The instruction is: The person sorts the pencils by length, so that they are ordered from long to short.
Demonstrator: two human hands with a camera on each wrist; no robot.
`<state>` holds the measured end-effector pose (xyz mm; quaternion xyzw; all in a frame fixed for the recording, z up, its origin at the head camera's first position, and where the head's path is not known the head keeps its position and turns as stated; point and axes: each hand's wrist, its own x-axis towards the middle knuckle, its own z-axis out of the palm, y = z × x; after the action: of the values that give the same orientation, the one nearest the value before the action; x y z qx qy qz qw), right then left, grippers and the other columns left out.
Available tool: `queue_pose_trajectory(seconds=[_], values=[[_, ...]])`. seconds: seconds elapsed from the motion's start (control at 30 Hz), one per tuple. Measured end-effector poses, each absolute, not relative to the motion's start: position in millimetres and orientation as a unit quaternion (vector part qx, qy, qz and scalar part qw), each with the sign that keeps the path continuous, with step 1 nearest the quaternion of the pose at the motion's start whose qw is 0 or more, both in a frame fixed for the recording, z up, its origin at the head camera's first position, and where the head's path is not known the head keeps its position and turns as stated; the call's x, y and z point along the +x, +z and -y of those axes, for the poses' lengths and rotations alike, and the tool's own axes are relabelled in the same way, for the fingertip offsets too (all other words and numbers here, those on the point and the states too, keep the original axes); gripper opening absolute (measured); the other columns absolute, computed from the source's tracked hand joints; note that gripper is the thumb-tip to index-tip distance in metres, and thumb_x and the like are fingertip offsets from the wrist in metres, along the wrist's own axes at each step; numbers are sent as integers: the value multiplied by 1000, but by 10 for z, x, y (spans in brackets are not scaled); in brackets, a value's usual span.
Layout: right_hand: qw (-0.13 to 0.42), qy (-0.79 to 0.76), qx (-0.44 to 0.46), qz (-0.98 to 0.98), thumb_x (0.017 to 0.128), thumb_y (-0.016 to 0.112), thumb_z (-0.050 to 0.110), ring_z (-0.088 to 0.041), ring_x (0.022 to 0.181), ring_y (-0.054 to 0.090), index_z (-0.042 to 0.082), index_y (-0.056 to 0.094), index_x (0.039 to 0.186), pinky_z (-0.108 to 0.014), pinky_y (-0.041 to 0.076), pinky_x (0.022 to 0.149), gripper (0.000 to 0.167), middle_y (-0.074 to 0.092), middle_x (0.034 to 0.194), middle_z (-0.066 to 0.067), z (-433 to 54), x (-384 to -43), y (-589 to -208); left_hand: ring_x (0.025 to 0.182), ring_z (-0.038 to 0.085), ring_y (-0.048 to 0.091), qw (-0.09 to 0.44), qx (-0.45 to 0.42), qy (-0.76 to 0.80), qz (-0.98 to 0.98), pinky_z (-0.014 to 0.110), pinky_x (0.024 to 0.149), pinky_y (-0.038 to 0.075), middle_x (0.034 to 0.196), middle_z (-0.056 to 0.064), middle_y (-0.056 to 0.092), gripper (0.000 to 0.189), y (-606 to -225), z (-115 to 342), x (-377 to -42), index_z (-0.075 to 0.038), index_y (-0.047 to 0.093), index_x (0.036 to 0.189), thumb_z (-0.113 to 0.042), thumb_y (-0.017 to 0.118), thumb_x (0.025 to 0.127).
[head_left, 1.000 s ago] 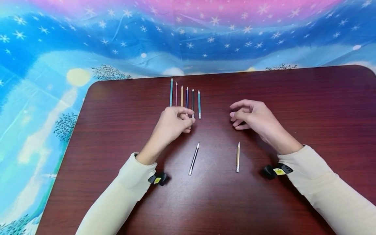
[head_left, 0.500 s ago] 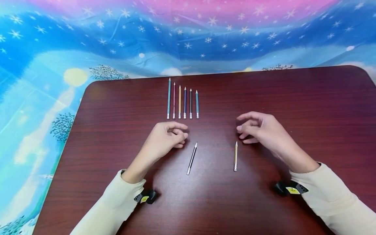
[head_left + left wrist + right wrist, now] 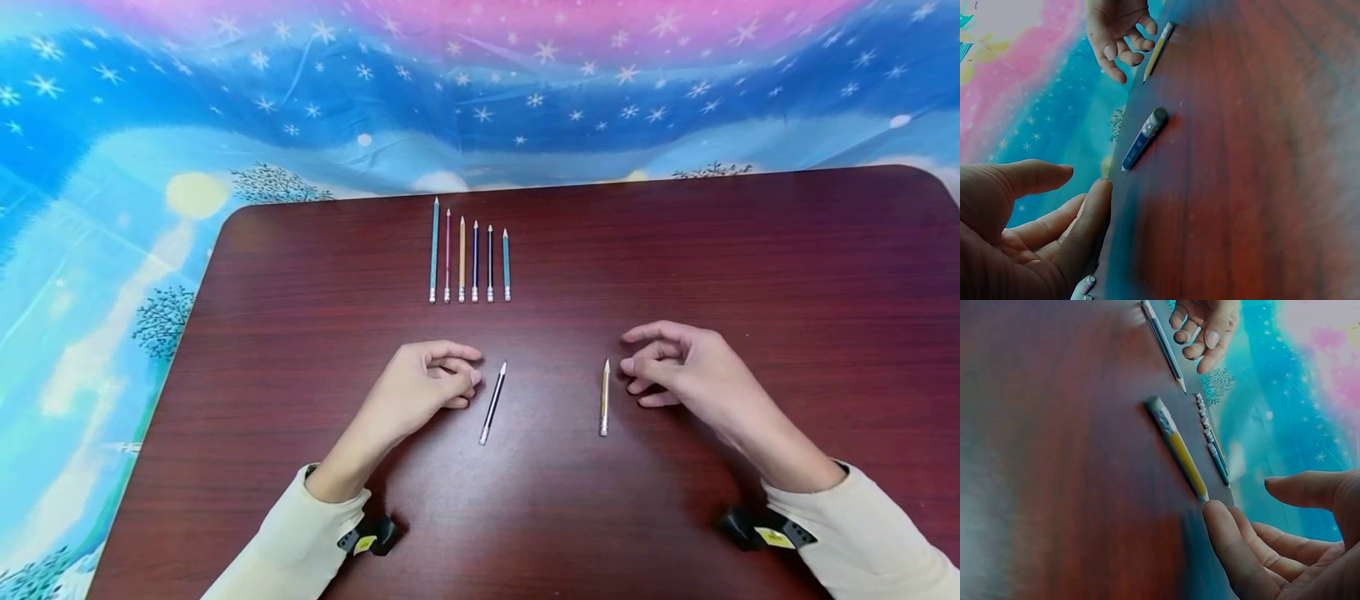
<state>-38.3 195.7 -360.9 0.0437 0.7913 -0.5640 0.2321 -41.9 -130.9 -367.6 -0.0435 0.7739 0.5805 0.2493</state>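
In the head view my left hand (image 3: 427,383) hovers with loosely bent fingers just left of a dark striped pencil (image 3: 492,403), which lies tilted on the table. To the right of a shorter yellow pencil (image 3: 604,398) is my right hand (image 3: 686,367), its fingers relaxed and holding nothing. Both wrist views show a gap between thumb and fingers. The left wrist view has the dark pencil (image 3: 1145,139) beyond the left fingertips. In the right wrist view the yellow pencil's (image 3: 1184,459) tip appears close to a right fingertip; whether they touch I cannot tell.
Several pencils (image 3: 475,260) lie side by side near the table's far edge, eraser ends lined up, tallest at the left and shortest at the right. The dark red wooden table (image 3: 300,275) meets a snowflake-patterned cloth (image 3: 375,100) behind it.
Both hands have drawn back toward the person, away from the row of pencils; the left no longer covers its eraser ends. The right hand has also shifted right. The pencils have stayed put.
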Motion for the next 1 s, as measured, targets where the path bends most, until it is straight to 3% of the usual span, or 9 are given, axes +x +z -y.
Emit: queue_pose_trajectory(seconds=[0.3,0.57,0.77,1.0], values=[[235,-583,41,-777,100,66,6,-11,83,73,-9,52,142,-34,66,71,46,77,92,1,-1973,-215,-3686,79,10,72,264,-31,578,-771,31,75,65,93,10,78,32,-3732,1292,-295,-1,72,125,-3,68,93],[231,-574,37,-785,96,71,5,-11,81,72,-10,53,141,-32,65,71,51,76,92,-5,-1916,-121,-3717,78,8,70,255,-24,565,-785,29,73,64,99,8,76,38,-3769,1257,-237,-4,73,125,0,67,88],[216,-560,39,-799,94,75,6,-7,77,69,-11,56,137,-31,65,69,51,72,91,-8,-1853,-86,-3731,68,6,66,243,-17,540,-805,19,62,52,95,3,77,36,-3784,1207,-226,-8,75,122,-2,71,87],[184,-511,19,-840,91,80,10,-6,66,66,-5,63,131,-28,62,62,45,69,86,-7,-1777,-76,-3752,64,6,64,212,-9,494,-843,21,57,48,92,-1,75,34,-3777,1141,-204,-10,76,121,-9,81,87]])
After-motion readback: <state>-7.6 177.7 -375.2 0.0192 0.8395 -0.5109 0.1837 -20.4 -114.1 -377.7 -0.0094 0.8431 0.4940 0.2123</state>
